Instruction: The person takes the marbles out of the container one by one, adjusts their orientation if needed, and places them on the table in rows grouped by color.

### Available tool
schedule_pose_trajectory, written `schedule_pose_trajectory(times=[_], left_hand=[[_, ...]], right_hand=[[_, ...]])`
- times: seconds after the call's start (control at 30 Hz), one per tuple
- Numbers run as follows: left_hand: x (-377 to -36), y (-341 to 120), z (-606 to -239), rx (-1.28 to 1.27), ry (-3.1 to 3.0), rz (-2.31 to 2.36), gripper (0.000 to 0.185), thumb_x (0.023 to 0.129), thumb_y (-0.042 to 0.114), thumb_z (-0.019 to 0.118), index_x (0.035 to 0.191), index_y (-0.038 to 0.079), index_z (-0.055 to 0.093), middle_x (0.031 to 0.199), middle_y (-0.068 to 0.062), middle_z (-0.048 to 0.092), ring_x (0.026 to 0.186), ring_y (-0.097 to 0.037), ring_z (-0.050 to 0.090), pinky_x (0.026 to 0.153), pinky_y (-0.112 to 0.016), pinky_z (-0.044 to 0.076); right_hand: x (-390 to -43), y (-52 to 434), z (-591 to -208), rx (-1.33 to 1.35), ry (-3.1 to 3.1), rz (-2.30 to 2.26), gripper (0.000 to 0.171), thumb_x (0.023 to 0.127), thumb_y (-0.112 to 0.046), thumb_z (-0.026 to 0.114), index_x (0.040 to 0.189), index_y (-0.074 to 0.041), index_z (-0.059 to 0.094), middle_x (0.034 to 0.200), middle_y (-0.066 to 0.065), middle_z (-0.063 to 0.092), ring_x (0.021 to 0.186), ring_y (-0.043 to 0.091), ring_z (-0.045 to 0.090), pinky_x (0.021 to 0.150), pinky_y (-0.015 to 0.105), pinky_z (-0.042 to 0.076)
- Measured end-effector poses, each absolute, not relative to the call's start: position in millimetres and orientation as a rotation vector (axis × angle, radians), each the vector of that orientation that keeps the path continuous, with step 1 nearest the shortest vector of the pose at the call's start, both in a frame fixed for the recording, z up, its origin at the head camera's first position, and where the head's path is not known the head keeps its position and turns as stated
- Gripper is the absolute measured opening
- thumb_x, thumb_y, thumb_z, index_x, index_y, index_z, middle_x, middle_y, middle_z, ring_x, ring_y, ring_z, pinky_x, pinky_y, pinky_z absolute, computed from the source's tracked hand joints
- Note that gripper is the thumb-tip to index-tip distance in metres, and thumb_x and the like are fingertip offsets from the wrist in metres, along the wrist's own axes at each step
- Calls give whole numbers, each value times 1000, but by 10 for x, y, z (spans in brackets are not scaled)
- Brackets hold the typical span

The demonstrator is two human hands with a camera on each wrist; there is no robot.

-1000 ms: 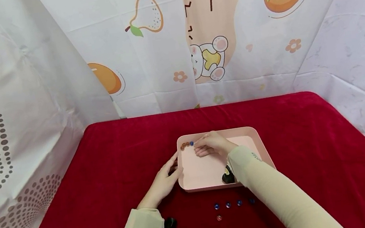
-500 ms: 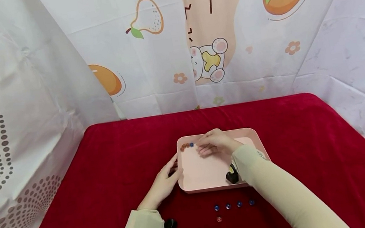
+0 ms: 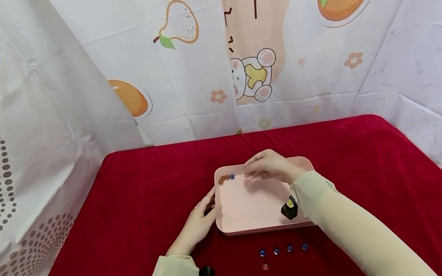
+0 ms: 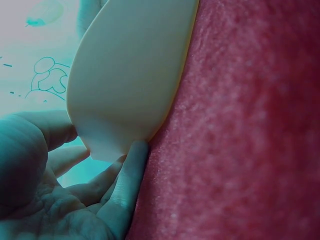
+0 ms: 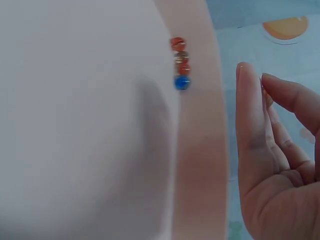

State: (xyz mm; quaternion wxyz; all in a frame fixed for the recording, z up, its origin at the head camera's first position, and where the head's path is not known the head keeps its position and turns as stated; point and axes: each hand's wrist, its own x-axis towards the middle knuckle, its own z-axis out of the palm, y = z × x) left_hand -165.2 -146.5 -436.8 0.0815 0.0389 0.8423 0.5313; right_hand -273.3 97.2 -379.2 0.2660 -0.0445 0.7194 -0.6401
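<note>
From the head view, the right hand (image 3: pixel 269 167) hovered loosely open and empty over the shallow pink plastic tray (image 3: pixel 254 220) near its far rim. That tray lay mid-worktop, four small glass beads (image 3: pixel 225 178) in its far-left corner. I judged one just placed; the next move called for reaching back to the loose blue beads (image 3: pixel 283 249) on the red cloth worktop (image 3: pixel 129 207).

In the left wrist view, the left hand (image 4: pixel 65 200) lay open, fingers (image 4: pixel 131 170) touching the tray's rim.

In the right wrist view, the fingers (image 5: pixel 252 115) stood straight and empty beside the beads.

Pink tray (image 3: pixel 251 202): shallow, rectangular, rounded corners, lying flat on the red cloth at mid-table. Beads in tray (image 3: pixel 225 178): a short row of small round beads, reddish-orange ones with one blue at the right end, set against the far wall in the far-left corner, touching one another. Loose beads (image 3: pixel 283 249): four blue in a line on the cloth just near of the tray; one reddish bead (image 3: pixel 266 267) nearer, below the leftmost.
</note>
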Motion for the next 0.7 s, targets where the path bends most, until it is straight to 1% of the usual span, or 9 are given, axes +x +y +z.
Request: schedule_pose_trajectory(times=[0.13, 0.23, 0.43, 0.5, 0.7], left_hand=[[-1649, -1464, -4367, 116, 2518, 1591, 57, 102, 22, 56, 155, 22, 36, 140, -12, 54, 126, -28, 53, 103, -47, 45], [-1647, -1463, -4366, 120, 2521, 1591, 57, 102, 21, 56, 155, 22, 36, 140, -12, 54, 126, -27, 54, 104, -48, 44], [-1650, -1466, -4370, 126, 2534, 1579, 57, 102, 20, 56, 155, 21, 36, 138, -12, 56, 124, -27, 55, 105, -48, 43], [-1650, -1467, -4371, 127, 2538, 1575, 57, 102, 20, 57, 155, 21, 36, 137, -11, 56, 124, -26, 55, 104, -47, 43], [-1651, -1461, -4365, 130, 2525, 1583, 58, 102, 21, 57, 155, 22, 35, 139, -12, 55, 125, -27, 54, 104, -47, 44]], right_hand=[[-2700, 1035, -3690, -164, 1941, -1737, 41, 93, -1, 63, 129, 17, 54, 87, 9, 74, 73, 15, 74, 79, 35, 59], [-2676, 1079, -3634, -171, 1955, -1740, 42, 94, -4, 62, 130, 16, 54, 89, 9, 74, 74, 15, 74, 79, 36, 59], [-2565, 1142, -3592, -187, 1975, -1740, 42, 93, -4, 64, 128, 16, 54, 87, 6, 74, 75, 15, 74, 77, 33, 60], [-2513, 1159, -3595, -200, 1975, -1747, 43, 93, -5, 65, 128, 17, 53, 89, 7, 74, 76, 15, 74, 77, 33, 60], [-2345, 1222, -3558, -220, 1966, -1780, 39, 92, -6, 65, 124, 14, 56, 94, 10, 74, 77, 16, 74, 78, 33, 60]])
